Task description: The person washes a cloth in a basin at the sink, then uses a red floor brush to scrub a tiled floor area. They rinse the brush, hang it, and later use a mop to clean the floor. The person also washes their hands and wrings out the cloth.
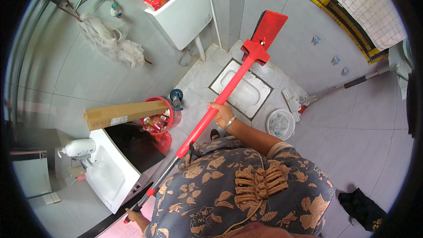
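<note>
My right hand [224,115] grips the red sleeve of a long-handled flat mop [202,124], its thumb and fingers wrapped round it. Lower down, my left hand [134,216] holds the dark grip at the end of the mop's metal pole. The mop slants up and away from my body. Its red, dark-edged head [271,28] appears raised in front of the far corner, beyond a white squat toilet pan [246,84] set in the tiles. Part of the pan is hidden behind the red sleeve.
Left are a white washbasin [110,175], a red bin [176,118] and a long cardboard box [127,112]. A white cistern [185,16] hangs on the wall. On the right, a small white bucket [281,124] stands near another mop [325,91]; a black cloth [362,208] lies behind.
</note>
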A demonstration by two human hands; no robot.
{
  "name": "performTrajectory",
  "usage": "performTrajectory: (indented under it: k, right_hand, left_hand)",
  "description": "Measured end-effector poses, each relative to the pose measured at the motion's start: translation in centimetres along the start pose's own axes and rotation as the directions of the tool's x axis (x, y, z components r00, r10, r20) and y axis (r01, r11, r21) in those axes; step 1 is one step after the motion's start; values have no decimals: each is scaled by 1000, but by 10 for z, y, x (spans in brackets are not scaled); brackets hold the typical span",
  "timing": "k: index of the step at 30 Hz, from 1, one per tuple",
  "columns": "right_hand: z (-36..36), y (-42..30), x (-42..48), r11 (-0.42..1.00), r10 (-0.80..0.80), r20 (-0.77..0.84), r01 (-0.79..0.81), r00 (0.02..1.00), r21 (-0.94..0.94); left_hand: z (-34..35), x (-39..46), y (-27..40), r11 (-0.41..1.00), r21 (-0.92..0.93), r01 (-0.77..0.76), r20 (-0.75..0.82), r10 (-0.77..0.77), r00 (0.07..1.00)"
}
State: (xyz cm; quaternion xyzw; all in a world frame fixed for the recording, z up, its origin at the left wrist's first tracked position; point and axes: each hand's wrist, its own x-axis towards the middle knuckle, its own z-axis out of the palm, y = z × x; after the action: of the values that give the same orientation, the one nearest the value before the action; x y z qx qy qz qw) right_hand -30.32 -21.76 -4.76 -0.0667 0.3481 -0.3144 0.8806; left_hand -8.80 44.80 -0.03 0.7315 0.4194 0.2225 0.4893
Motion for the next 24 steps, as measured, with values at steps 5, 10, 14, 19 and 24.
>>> performTrajectory:
  k: [5, 10, 14, 19, 24]
  right_hand:
    - [-5, -14, -7, 988, 137, 259, -151, 956, 35]
    - [1, -24, -14, 979, 190, 419, -206, 888, -9]
    - [0, -25, -16, 968, 239, 490, -248, 838, -47]
    - [-9, -26, -12, 977, 206, 471, -207, 858, -50]
    - [-9, -35, -16, 985, 159, 507, -168, 847, -29]
  left_hand:
    - [14, -46, -37, 995, 29, 92, 136, -96, 986]
    - [10, -53, -41, 992, 91, 83, 163, -97, 982]
    - [10, -54, -38, 989, 134, 64, 186, -88, 979]
    - [17, -56, -33, 978, 209, 22, 221, -70, 973]
    - [24, -64, -28, 954, 299, -28, 248, -50, 967]
